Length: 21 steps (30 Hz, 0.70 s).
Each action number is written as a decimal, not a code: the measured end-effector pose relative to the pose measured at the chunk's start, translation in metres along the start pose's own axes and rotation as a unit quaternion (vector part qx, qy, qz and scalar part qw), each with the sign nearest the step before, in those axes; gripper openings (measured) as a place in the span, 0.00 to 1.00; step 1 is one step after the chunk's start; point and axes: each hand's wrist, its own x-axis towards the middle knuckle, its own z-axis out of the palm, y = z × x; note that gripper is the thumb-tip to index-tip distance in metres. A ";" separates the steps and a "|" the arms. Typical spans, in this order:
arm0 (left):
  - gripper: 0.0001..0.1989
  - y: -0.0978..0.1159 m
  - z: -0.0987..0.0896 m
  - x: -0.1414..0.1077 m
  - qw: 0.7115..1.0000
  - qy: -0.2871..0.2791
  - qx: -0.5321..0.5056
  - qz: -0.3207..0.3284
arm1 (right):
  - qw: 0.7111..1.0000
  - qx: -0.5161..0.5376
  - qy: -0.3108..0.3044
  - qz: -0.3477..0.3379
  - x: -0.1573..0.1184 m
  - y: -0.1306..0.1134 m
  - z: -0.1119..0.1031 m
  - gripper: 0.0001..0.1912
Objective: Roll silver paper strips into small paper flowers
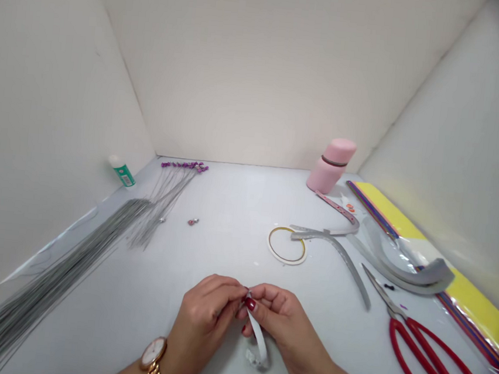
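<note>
Left hand (209,306) meets right hand (278,319) at white strip (257,333)

Both are nearly closed toward the surface's (226,240) near edge, midway; right pinches the strip, left's hold is hidden. Apparently fine fingertip work, calling next for steady pinching.

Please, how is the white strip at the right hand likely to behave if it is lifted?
The white strip is probably flexible, since it bends in a curve below the right hand. It looks light, being thin and narrow. Its lower part may swing, because no finger grips it there.
</note>
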 end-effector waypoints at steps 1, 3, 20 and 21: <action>0.09 0.000 0.000 0.000 1.000 0.001 0.001 0.005 | 1.000 0.004 -0.003 -0.002 0.000 0.000 0.000 0.14; 0.09 0.000 0.000 0.001 1.000 0.000 0.000 0.014 | 1.000 0.003 -0.002 -0.010 0.001 0.001 -0.001 0.13; 0.11 -0.001 0.001 0.000 0.993 -0.021 -0.079 -0.080 | 0.999 -0.033 0.024 -0.029 0.003 0.006 -0.005 0.13; 0.10 0.000 0.002 0.000 0.987 -0.018 -0.109 -0.114 | 0.998 -0.040 0.028 -0.030 0.003 0.006 -0.005 0.13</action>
